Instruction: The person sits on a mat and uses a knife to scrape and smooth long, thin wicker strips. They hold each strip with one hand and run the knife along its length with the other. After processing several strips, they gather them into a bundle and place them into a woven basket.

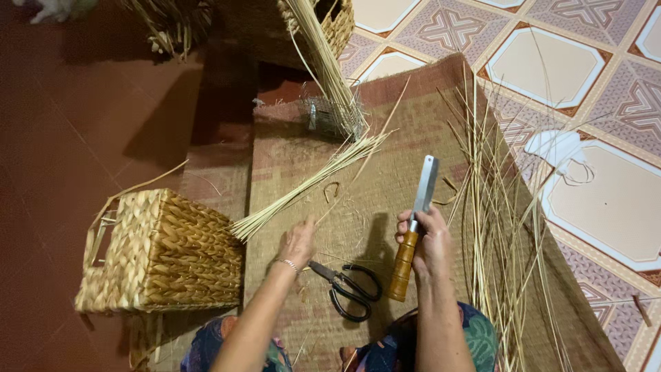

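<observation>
- Head view: the right hand [425,238] is clenched around a knife [413,231] with a wooden handle, blade pointing up.
- Left hand [297,241] is loose-fingered on the mat [413,131], near a bundle of straw [303,186].
- Black scissors [348,288] lie between the hands.
- A woven basket [162,251] sits to the left.

The knife [415,222] has a glossy turned-wood handle and dull steel blade. Left of it, black-handled metal scissors [348,285] lie on the rough woven mat [385,172]; further left, a coarse braided-fibre basket [165,251].
</observation>
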